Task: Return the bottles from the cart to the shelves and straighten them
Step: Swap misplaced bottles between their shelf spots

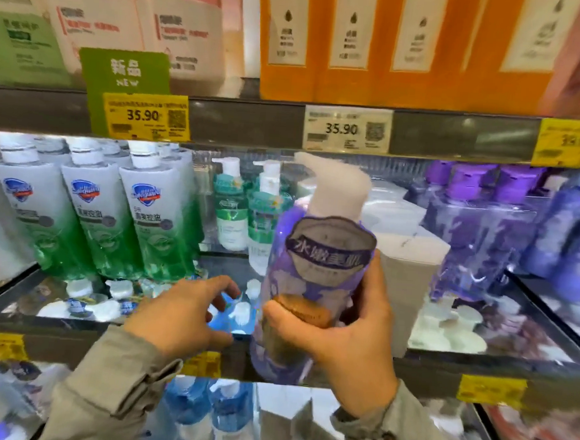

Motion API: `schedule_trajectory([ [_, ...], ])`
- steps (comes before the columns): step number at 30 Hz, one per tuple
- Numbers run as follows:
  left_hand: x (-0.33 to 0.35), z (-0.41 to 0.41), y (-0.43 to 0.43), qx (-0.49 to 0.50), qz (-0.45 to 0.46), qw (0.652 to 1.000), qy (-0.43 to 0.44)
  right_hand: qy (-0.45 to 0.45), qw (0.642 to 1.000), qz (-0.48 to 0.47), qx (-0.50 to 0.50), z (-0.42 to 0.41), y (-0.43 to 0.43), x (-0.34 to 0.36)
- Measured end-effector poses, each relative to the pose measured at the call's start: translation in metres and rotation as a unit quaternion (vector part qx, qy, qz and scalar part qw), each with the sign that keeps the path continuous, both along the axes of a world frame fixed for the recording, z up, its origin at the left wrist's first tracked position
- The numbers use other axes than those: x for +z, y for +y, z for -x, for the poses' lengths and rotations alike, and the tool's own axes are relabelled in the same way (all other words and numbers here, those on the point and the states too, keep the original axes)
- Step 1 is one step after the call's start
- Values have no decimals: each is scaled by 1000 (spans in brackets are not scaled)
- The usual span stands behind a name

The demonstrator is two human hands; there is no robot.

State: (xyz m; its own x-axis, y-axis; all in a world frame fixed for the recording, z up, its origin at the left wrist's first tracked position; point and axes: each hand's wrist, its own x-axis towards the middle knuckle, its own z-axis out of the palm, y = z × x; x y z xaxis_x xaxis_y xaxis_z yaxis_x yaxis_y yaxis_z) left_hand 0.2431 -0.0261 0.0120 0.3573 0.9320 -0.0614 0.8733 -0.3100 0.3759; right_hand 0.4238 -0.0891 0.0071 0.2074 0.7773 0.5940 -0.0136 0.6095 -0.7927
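A shop aisle, seen close: a glossy dark shelf (67, 336) mirrors what stands on it, under a grey rail (254, 121) that carries price tags.

On the far left a row of green-and-white bottles (86, 212) stands upright at the shelf's front. Above them a green "NEW" sign (125, 71) sits behind a yellow tag (145, 116) marked 35.90. Pink-and-white packs (141, 20) fill the upper shelf on that side.

The left hand (186, 315) hangs over the shelf's front edge with its fingers loosely bent and nothing in them. Behind it, at the back, stand two teal pump bottles (232, 212), and blue bottles (206, 410) show on the shelf below.

The purple bottle (315, 273) is off the shelf, held upright in front of the gap between the green row and the white boxes (405, 262), with its base lower than the shelf edge. Its body is translucent violet, its label is grey with white characters, and its white pump spout points left. The right hand (353, 327) grips it low, thumb across the front and fingers round the right side.

A white tag (347, 130) sits under orange packs (362, 42); further right stand more purple bottles (476, 233), blurred.
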Motion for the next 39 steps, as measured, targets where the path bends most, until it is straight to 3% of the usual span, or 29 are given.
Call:
schedule_trajectory([
  [15,8,-230,-77,-82,24,996,27,-44,999,14,-4,-230,-70,8],
  [24,7,-327,-68,-149,47,986,56,0,992,-16,-126,-342,-55,-8],
  [39,3,-402,-26,-220,57,970,85,-13,973,34,-228,-418,-35,-32],
])
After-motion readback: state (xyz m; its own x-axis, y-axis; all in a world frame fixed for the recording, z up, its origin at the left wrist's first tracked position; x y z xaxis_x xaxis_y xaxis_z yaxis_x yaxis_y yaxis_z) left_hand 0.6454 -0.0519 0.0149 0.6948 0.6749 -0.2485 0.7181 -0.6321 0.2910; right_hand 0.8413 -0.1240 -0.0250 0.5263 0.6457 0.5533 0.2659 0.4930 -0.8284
